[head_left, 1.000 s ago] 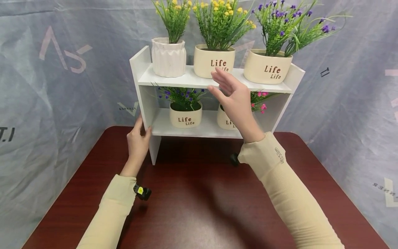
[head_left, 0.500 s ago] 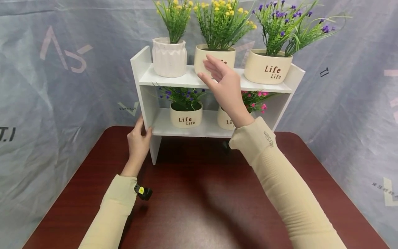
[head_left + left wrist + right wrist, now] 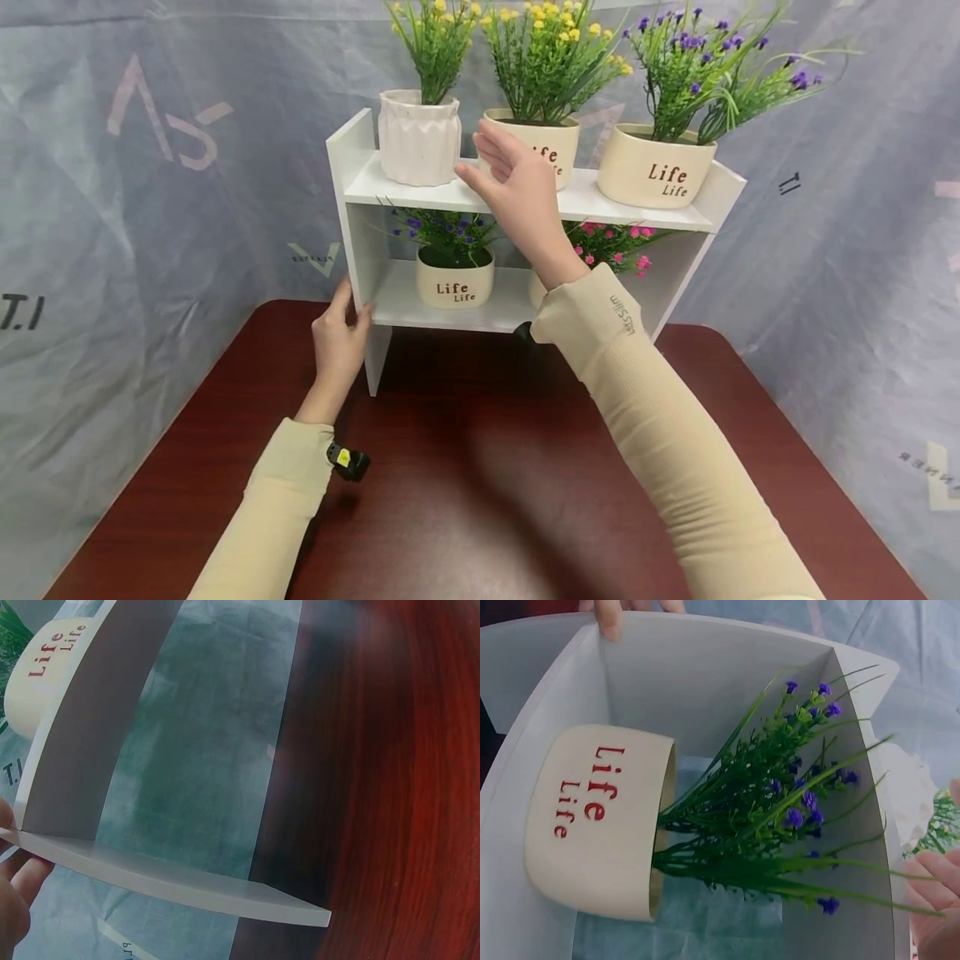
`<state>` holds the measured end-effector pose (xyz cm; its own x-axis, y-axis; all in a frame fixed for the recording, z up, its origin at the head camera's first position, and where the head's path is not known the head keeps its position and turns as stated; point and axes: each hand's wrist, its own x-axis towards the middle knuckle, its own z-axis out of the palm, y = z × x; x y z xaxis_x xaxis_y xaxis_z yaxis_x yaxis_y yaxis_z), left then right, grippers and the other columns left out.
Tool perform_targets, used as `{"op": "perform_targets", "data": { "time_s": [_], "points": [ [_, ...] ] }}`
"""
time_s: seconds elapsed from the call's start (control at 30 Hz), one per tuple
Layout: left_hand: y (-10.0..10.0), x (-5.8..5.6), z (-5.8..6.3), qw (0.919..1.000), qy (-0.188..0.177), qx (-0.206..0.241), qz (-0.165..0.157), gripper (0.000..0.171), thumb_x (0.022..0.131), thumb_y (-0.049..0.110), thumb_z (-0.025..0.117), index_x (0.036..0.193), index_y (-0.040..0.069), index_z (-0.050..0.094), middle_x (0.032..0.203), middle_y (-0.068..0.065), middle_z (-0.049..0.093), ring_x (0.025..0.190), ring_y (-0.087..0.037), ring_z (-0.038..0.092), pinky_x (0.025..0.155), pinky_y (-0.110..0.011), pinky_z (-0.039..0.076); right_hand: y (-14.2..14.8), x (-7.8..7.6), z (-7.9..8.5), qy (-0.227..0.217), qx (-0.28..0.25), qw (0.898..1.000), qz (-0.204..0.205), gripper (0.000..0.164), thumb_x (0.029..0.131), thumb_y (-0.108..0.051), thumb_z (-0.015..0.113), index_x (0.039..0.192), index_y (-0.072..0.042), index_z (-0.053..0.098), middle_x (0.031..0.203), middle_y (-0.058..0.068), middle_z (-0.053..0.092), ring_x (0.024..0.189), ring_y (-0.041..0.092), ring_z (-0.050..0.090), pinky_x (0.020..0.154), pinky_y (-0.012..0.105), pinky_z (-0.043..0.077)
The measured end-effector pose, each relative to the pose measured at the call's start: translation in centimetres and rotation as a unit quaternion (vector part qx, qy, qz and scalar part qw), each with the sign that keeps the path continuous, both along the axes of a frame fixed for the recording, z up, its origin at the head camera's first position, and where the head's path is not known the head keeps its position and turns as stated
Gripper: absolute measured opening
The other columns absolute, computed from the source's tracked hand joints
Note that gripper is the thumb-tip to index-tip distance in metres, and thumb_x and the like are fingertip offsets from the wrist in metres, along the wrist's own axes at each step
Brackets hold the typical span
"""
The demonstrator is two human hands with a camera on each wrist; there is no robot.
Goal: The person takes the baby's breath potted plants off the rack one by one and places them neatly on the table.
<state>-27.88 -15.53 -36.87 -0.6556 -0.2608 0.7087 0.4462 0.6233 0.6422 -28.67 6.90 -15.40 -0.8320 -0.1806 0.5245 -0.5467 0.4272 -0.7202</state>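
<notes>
My left hand (image 3: 341,337) grips the left side panel of a white two-tier shelf (image 3: 450,198), thumb at the front edge and fingers on the outer face. In the right wrist view that thumb (image 3: 609,619) shows over the panel's edge. Raised before the top tier, my right hand (image 3: 521,187) has its fingers extended and holds nothing. It overlaps a cream oval flowerpot (image 3: 564,158) with yellow flowers. Left of it stands a white fluted flowerpot (image 3: 420,142), also with yellow flowers. A cream flowerpot (image 3: 456,279) with purple flowers sits on the lower tier.
On the top tier's right end stands a cream flowerpot (image 3: 656,171) with purple flowers. Pink flowers (image 3: 641,250) show on the lower tier behind my right wrist, their pot mostly hidden. The shelf stands on a dark red table (image 3: 420,500), with grey cloth (image 3: 187,208) behind.
My right hand has moved left along the top tier, from before the middle pot's lettering toward the fluted pot. My left hand keeps its hold on the panel. The head view has shifted slightly.
</notes>
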Motion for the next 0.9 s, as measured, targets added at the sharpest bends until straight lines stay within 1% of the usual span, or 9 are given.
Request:
{"op": "perform_targets", "data": {
  "time_s": [0.13,0.3,0.47,0.67,0.73,0.83,0.9],
  "points": [
    [-0.3,0.1,0.1,1.0,-0.005,-0.002,-0.003,0.058,0.092,0.006,0.064,0.146,0.017,0.046,0.126,-0.024,0.063,0.102,-0.042,0.066,0.074,-0.054,0.057,-0.8,-0.2,0.5,-0.017,0.021,1.0,-0.014,0.067,0.091,-0.031,0.068,0.149,-0.016,0.039,0.149,-0.002,0.047,0.135,0.004,0.047,0.107,0.012,0.039],
    [-0.3,0.1,0.0,1.0,-0.004,-0.004,0.005,0.057,0.091,0.005,0.064,0.145,0.016,0.048,0.125,-0.024,0.063,0.102,-0.042,0.066,0.074,-0.055,0.057,-1.7,-0.7,1.1,-0.039,0.055,0.997,-0.031,0.073,0.09,-0.034,0.069,0.151,-0.015,0.035,0.152,-0.003,0.043,0.137,0.003,0.043,0.107,0.01,0.038],
    [-0.1,0.0,0.0,1.0,0.0,-0.003,0.003,0.057,0.091,0.006,0.065,0.145,0.017,0.048,0.126,-0.023,0.063,0.095,-0.042,0.068,0.071,-0.053,0.056,-2.3,-1.2,1.7,-0.05,0.085,0.994,-0.052,0.077,0.09,-0.038,0.068,0.152,-0.013,0.031,0.155,-0.001,0.037,0.139,0.003,0.041,0.107,0.01,0.038],
    [0.1,-0.1,0.0,1.0,0.002,-0.004,0.005,0.056,0.092,0.008,0.065,0.144,0.016,0.049,0.126,-0.022,0.063,0.097,-0.042,0.068,0.073,-0.054,0.056,-3.1,-1.6,2.0,-0.061,0.104,0.99,-0.079,0.08,0.09,-0.041,0.067,0.153,-0.011,0.028,0.158,0.001,0.033,0.141,0.007,0.039,0.112,0.014,0.035],
    [0.1,-0.1,0.0,1.0,0.004,-0.003,0.004,0.055,0.092,0.008,0.065,0.144,0.016,0.049,0.126,-0.022,0.063,0.094,-0.041,0.068,0.071,-0.053,0.056,-3.5,-1.7,2.0,-0.059,0.112,0.988,-0.09,0.08,0.09,-0.042,0.066,0.153,-0.01,0.028,0.157,0.002,0.034,0.141,0.008,0.039,0.113,0.016,0.034],
    [0.1,0.1,0.0,0.9999,0.007,-0.001,0.008,0.055,0.092,0.008,0.065,0.143,0.016,0.05,0.125,-0.022,0.064,0.094,-0.042,0.068,0.07,-0.053,0.055,-4.1,-1.8,1.8,-0.048,0.123,0.986,-0.104,0.072,0.091,-0.042,0.066,0.148,-0.01,0.039,0.147,0.003,0.05,0.132,0.011,0.05,0.108,0.02,0.041],
    [0.1,0.2,0.0,0.9999,0.008,-0.001,0.009,0.055,0.091,0.008,0.066,0.143,0.016,0.05,0.124,-0.023,0.064,0.092,-0.041,0.069,0.068,-0.051,0.054,-4.4,-2.0,1.8,-0.047,0.127,0.985,-0.111,0.071,0.09,-0.044,0.066,0.147,-0.01,0.041,0.141,0.004,0.055,0.127,0.013,0.054,0.104,0.022,0.044]
  ]
}}
